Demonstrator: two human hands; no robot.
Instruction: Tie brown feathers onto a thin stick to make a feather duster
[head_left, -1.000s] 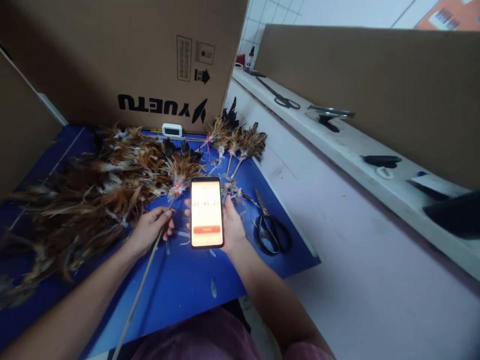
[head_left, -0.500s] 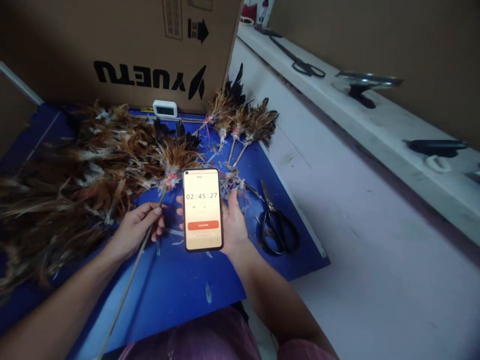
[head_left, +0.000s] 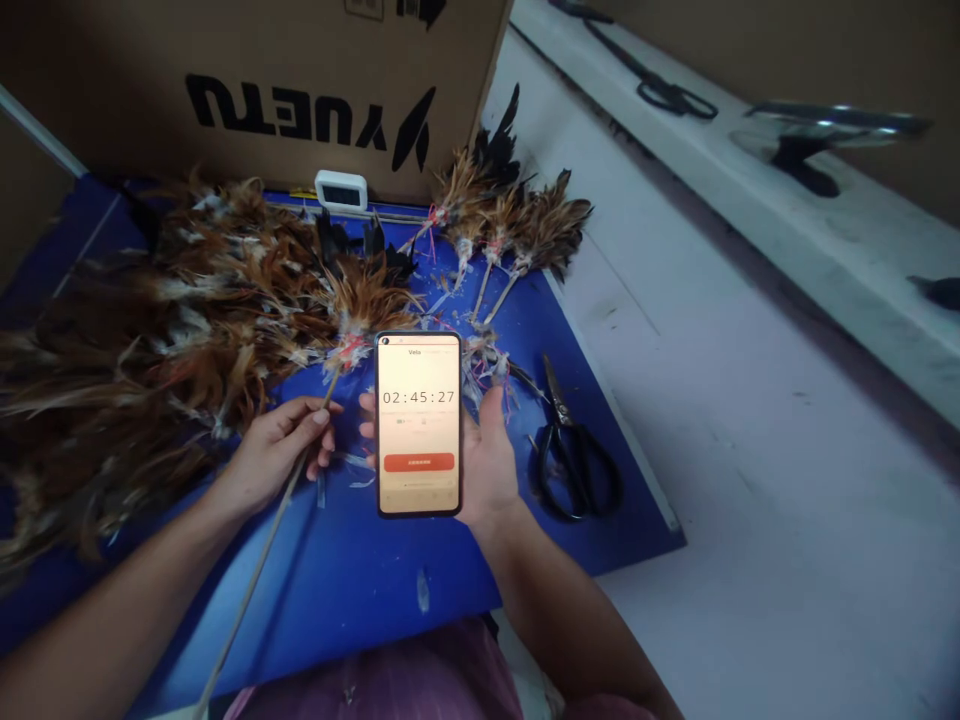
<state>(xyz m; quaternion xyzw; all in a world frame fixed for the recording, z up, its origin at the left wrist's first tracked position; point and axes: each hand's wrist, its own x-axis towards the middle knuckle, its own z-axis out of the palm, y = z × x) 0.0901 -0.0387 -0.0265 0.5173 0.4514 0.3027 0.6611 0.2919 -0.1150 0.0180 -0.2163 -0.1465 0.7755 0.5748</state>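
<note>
My left hand is closed around the thin stick of a feather duster, pinching it just below the feathers. Brown and black feathers are bound at the stick's top with pink and white ties; its lower end runs toward my lap. In my right hand lies a smartphone, screen up, with 02:45:27 and a red button lit on it. The fingers curl behind the phone and show at its left edge, the thumb at its right. Black-handled scissors rest on the blue tabletop right of this hand.
Loose brown feathers are heaped over the left side. Smaller feather bundles on sticks lie at the back right. A small white digital display stands before a large cardboard box. Along the right runs a white ledge holding tools.
The view has shifted slightly, and the phone appears a little larger and farther right. Both hands keep their hold on the duster stick and the phone.
</note>
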